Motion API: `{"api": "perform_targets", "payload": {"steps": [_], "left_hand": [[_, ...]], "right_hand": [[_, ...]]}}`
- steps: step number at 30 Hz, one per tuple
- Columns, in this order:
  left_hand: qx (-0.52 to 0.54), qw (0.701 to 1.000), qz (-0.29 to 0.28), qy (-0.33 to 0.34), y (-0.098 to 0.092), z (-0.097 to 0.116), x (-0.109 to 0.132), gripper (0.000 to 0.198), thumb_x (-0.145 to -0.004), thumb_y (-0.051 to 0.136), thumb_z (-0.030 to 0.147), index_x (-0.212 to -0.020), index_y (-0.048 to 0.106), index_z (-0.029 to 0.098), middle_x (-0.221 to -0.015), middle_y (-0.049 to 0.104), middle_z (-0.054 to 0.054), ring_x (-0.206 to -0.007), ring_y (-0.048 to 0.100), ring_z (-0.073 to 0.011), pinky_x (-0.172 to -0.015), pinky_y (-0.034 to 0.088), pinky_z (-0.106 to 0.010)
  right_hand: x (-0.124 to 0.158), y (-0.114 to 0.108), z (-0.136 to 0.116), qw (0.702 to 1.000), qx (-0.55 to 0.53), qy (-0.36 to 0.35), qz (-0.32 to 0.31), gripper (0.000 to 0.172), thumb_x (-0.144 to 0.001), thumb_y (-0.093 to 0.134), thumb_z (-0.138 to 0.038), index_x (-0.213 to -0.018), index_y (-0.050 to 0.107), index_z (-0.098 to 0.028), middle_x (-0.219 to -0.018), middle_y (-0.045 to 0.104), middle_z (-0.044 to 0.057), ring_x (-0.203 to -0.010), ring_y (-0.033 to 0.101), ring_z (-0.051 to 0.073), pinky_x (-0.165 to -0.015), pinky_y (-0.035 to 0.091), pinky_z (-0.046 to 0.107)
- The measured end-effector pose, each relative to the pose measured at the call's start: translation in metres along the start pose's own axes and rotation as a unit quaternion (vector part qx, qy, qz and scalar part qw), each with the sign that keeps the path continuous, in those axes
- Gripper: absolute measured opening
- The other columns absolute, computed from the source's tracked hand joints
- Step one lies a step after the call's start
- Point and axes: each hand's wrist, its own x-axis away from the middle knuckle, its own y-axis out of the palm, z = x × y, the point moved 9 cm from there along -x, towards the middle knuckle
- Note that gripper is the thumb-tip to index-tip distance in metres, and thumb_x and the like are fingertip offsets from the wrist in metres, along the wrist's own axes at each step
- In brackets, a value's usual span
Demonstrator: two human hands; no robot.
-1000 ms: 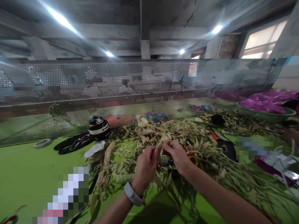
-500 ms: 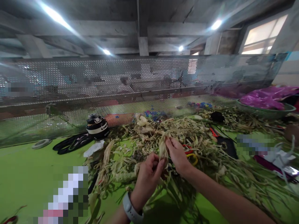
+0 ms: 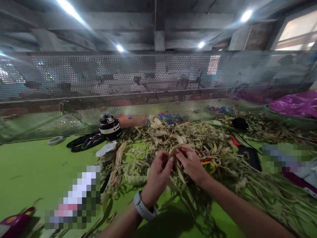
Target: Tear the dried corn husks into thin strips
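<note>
Lamps (image 3: 70,10) flared into streaks and a window (image 3: 294,33) glowed at upper right; the ceiling (image 3: 123,21) was dim. Shadow darkened the near table (image 3: 170,218); the mesh (image 3: 148,74) looked blurred; pixelation masked patches.

Item 1, head camera: we face forward and down over the green table (image 3: 27,172), left hand (image 3: 159,173) and right hand (image 3: 193,167) near, perforated screen (image 3: 138,74) beyond.

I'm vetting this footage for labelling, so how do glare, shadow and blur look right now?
Head view: streaky glare spreads from the upper-left ceiling light; a dark shadow lies on the green tabletop between the forearms; shapes behind the perforated screen are indistinct; detail is soft where the left hand and right hand meet at a pale strip.
</note>
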Motion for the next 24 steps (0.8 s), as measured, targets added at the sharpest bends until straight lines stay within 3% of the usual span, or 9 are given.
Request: {"api": "perform_targets", "payload": {"steps": [4,9,13,16,19,20,22,24], "left_hand": [[0.052,0.996,0.010,-0.065,-0.004,-0.009,0.001,0.018,-0.080,0.053,0.036,-0.080,0.048,0.019,-0.067,0.048,0.004,-0.059,0.045,-0.0091,-0.057,0.039,-0.020],[0.061,0.995,0.064,-0.053,-0.013,-0.012,-0.001,0.019,-0.080,0.053,0.038,-0.078,0.050,0.019,-0.069,0.050,0.004,-0.063,0.048,-0.0098,-0.060,0.040,-0.020],[0.113,0.977,0.170,-0.068,-0.046,-0.026,-0.011,0.024,-0.076,0.055,0.043,-0.077,0.046,0.020,-0.062,0.046,0.007,-0.050,0.042,-0.0069,-0.048,0.035,-0.018],[0.130,0.961,0.235,-0.060,-0.080,-0.030,-0.021,0.032,-0.069,0.060,0.045,-0.068,0.039,0.021,-0.058,0.041,0.008,-0.045,0.037,-0.0057,-0.044,0.031,-0.017],[0.115,0.957,0.262,-0.050,-0.102,-0.029,-0.027,0.033,-0.068,0.060,0.046,-0.066,0.038,0.020,-0.057,0.037,0.009,-0.045,0.034,-0.0050,-0.043,0.029,-0.016],[0.106,0.959,0.260,-0.048,-0.104,-0.029,-0.028,0.033,-0.069,0.060,0.046,-0.066,0.039,0.020,-0.057,0.037,0.009,-0.045,0.034,-0.0050,-0.043,0.028,-0.016],[0.086,0.965,0.245,-0.046,-0.100,-0.029,-0.029,0.031,-0.069,0.060,0.045,-0.068,0.043,0.019,-0.057,0.039,0.008,-0.046,0.035,-0.0054,-0.043,0.028,-0.016],[0.067,0.970,0.230,-0.043,-0.091,-0.029,-0.027,0.030,-0.069,0.061,0.044,-0.069,0.046,0.018,-0.059,0.042,0.008,-0.049,0.037,-0.0061,-0.046,0.030,-0.017]], "right_hand": [[0.003,0.002,-0.006,0.999,0.035,-0.028,0.005,0.017,-0.085,0.047,-0.033,-0.078,0.054,-0.019,-0.074,0.057,0.001,-0.071,0.053,0.015,-0.067,0.043,0.024],[0.009,0.008,-0.006,0.998,0.059,-0.036,0.012,0.018,-0.086,0.045,-0.035,-0.079,0.053,-0.020,-0.072,0.055,0.001,-0.068,0.052,0.014,-0.064,0.042,0.024],[0.006,-0.022,-0.012,0.990,0.077,-0.033,0.117,0.019,-0.083,0.049,-0.037,-0.076,0.053,-0.020,-0.065,0.050,-0.001,-0.059,0.045,0.012,-0.056,0.039,0.023],[-0.006,-0.060,-0.007,0.979,-0.023,-0.015,0.201,0.021,-0.078,0.055,-0.041,-0.077,0.052,-0.021,-0.060,0.046,-0.004,-0.049,0.040,0.009,-0.046,0.034,0.021],[-0.021,-0.098,0.010,0.961,-0.083,-0.007,0.263,0.027,-0.076,0.055,-0.046,-0.071,0.047,-0.021,-0.054,0.040,-0.006,-0.043,0.035,0.008,-0.044,0.034,0.021],[-0.027,-0.106,0.017,0.963,-0.054,-0.001,0.265,0.029,-0.075,0.054,-0.048,-0.070,0.047,-0.021,-0.054,0.042,-0.006,-0.044,0.037,0.009,-0.045,0.035,0.022],[-0.041,-0.105,0.033,0.976,0.086,0.053,0.190,0.032,-0.070,0.058,-0.050,-0.071,0.051,-0.019,-0.056,0.048,-0.003,-0.047,0.044,0.011,-0.048,0.038,0.025],[-0.042,-0.106,0.036,0.969,0.150,0.048,0.191,0.036,-0.062,0.067,-0.047,-0.079,0.056,-0.018,-0.069,0.057,0.003,-0.060,0.052,0.017,-0.056,0.042,0.029]]}}
